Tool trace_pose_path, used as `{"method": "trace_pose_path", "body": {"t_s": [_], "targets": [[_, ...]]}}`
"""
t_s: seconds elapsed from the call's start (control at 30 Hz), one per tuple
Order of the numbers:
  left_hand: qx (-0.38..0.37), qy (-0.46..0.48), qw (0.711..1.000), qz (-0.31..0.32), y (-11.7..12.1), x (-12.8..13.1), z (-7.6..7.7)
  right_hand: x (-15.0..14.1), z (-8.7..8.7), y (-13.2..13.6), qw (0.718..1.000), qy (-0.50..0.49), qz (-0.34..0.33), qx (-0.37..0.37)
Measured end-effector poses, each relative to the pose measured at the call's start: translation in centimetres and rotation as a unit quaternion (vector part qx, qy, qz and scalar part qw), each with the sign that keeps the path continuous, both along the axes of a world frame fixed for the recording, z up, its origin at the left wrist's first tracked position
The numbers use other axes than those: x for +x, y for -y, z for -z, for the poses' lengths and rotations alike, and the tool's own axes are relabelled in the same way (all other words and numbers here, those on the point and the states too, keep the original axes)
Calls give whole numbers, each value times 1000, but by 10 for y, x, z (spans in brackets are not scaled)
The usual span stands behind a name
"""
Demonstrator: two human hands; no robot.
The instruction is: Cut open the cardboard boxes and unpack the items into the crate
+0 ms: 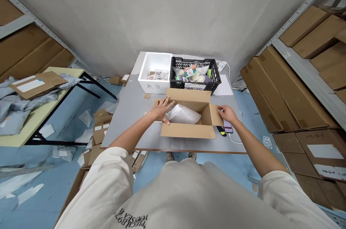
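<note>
An opened cardboard box [188, 131] sits near the front of the table, its flaps folded outward. Inside lies a white, translucent bundle that looks like bubble wrap [185, 114]; whatever it may wrap is hidden. My left hand [161, 109] rests at the box's left end with fingers spread, the fingertips reaching over the edge beside the bundle. At the opposite end, my right hand [227, 113] pinches the outer edge of the right flap. Just below that hand, a phone [228, 126] with a white cable lies by a black-and-yellow tool [222, 131], partly covered by the flap.
Behind the box stand a white foam bin [155, 86] holding small packets and a black plastic crate [196, 84] of bagged goods. A side table [67, 74] with parcels is on the left. Shelves with cartons [273, 88] rise on the right. Cardboard and plastic scraps litter the floor.
</note>
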State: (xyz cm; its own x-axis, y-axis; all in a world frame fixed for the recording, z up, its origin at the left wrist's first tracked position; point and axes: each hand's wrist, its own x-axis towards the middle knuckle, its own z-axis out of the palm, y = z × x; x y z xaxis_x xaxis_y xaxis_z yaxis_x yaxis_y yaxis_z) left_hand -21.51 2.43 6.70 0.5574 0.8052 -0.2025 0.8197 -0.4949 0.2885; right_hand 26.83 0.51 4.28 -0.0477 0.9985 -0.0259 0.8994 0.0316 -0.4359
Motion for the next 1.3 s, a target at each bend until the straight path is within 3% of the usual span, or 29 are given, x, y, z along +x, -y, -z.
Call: {"method": "trace_pose_path", "body": {"t_s": [0.17,0.3,0.6,0.67,0.77,0.83,0.93,1.07,1.3], "targets": [[-9,-51,999,8,6,0,-5,-49,-23,-9,989,100,-32,-106],[-25,-93,995,1,13,-8,-13,-78,-33,-8,981,123,-62,-139],[-10,-103,994,-29,39,-80,-16,-144,-25,-1,981,70,-121,-138],[-11,-96,994,-41,42,-91,-14,-158,-30,-1,981,102,-125,-106],[-8,-77,996,-49,45,-101,-8,-180,-45,-2,973,189,-129,27],[-3,-59,997,-47,46,-104,-4,-201,-55,-6,953,223,-184,88],[3,-36,998,-44,46,-108,1,-243,-60,-18,915,196,-348,49],[4,-15,999,-45,47,-112,3,-306,-35,-39,870,163,-466,1],[14,17,999,-48,48,-118,10,-373,36,-52,843,190,-498,-77]]}}
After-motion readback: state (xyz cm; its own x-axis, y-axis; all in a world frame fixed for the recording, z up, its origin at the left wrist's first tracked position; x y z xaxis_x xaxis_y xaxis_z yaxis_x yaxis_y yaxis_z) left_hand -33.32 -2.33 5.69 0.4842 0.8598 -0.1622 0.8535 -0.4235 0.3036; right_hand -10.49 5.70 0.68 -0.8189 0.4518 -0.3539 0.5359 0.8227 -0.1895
